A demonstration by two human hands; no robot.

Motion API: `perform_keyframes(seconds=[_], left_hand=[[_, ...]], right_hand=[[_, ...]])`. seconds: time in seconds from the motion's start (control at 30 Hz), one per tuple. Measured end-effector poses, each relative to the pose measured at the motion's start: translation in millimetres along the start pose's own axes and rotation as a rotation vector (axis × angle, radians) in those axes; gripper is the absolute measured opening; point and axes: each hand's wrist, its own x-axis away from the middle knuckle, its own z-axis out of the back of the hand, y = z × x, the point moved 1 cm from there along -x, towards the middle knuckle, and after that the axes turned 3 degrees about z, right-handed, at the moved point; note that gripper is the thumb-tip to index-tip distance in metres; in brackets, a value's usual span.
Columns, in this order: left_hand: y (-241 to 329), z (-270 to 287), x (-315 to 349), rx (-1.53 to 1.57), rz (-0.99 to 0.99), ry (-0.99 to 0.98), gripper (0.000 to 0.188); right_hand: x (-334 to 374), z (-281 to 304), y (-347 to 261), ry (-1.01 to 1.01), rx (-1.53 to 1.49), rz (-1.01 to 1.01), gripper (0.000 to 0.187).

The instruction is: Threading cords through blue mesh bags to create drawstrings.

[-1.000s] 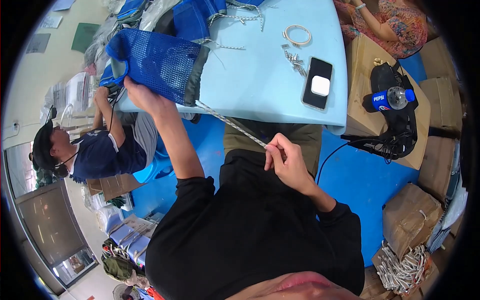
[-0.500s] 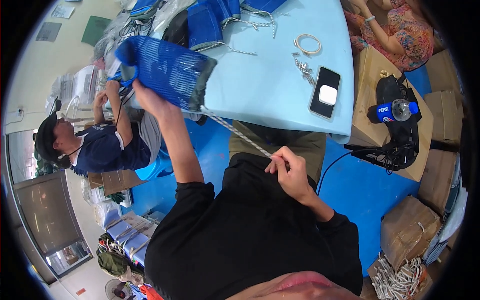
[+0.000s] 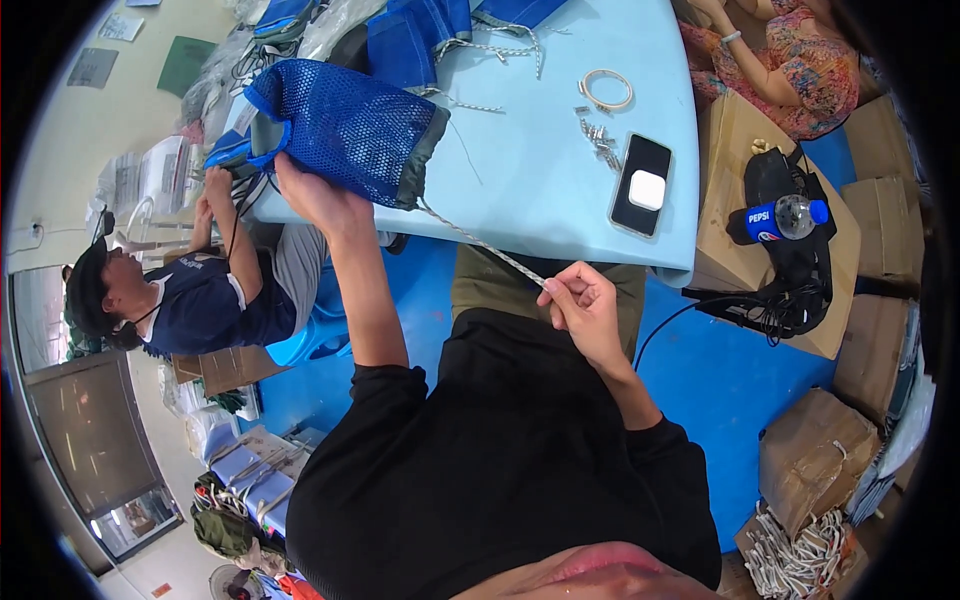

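Note:
A blue mesh drawstring bag [image 3: 350,125] with a dark hem hangs over the near left part of the table. My left hand [image 3: 325,200] grips it from below, its fingers partly hidden behind the mesh. From the hem's lower corner a pale speckled cord [image 3: 480,243] runs taut down to the right. My right hand [image 3: 585,305] pinches the cord's far end between thumb and fingers, in front of my body.
On the light blue table [image 3: 530,190] lie a phone [image 3: 641,185] with a white case on it, a tape roll [image 3: 606,89], small metal pieces [image 3: 600,143] and more blue bags [image 3: 405,45]. A bottle [image 3: 785,218] lies on a carton at right. Co-workers sit left and far right.
The bag has turned slightly and its mesh looks more spread. My right hand has shifted a little up and right, still pinching the cord.

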Motion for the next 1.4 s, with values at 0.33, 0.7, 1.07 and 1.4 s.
perform_keyframes(seconds=[0.33, 0.7, 1.07, 1.4], left_hand=[[-25, 12, -24, -0.045, 0.109, 0.088, 0.043], [-29, 17, -28, -0.057, 0.160, 0.151, 0.043], [-80, 71, -27, -0.033, 0.299, 0.055, 0.039], [-64, 44, 67, -0.978, -0.365, -0.503, 0.037]], right_hand=[[3, -5, 16, -0.125, 0.030, 0.009, 0.015], [7, 6, 12, -0.183, 0.144, 0.028, 0.016], [-8, 16, 17, 0.029, 0.282, 0.034, 0.008], [-12, 22, 10, 0.097, 0.428, 0.149, 0.013]])
